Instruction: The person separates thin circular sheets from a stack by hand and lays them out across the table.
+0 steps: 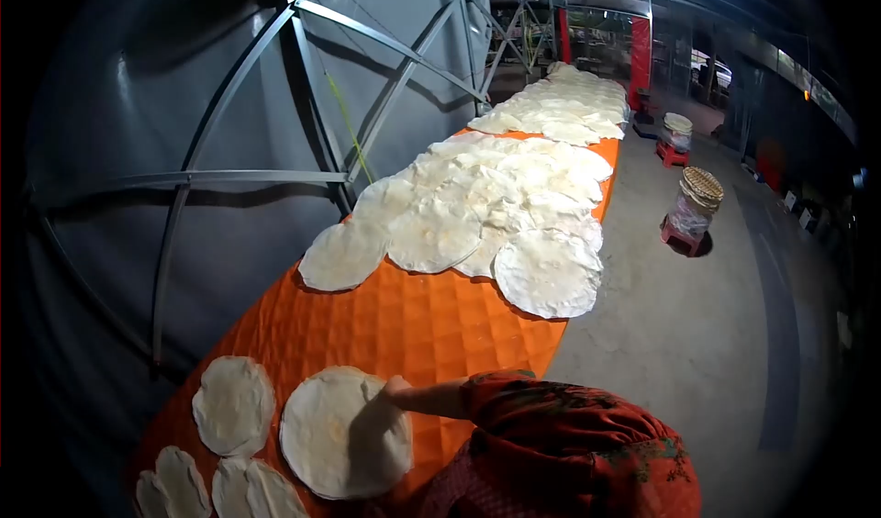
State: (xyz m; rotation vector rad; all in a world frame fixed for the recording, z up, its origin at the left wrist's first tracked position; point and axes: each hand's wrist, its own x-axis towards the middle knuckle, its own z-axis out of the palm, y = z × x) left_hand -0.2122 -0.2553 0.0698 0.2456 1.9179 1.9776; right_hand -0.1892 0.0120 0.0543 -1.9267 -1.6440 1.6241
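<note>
From the lower right, a patterned red sleeve leads to my right hand [396,393], which is at the upper right edge of a large round pale sheet [335,435]. The fingers look closed on that edge, though they are small and partly hidden. The sheet lies flat on the orange quilted cover [404,311], with a shadow across its right half. To its left lies a smaller pale oval sheet [233,406]. Folded or overlapping sheets [252,490] are at the bottom left. My left hand is not in view.
Many overlapping pale sheets [486,192] cover the far part of the long orange surface. A metal frame [266,177] and grey tarp stand along the left. On the floor at right are wrapped stacks [695,201] on red stools [681,235].
</note>
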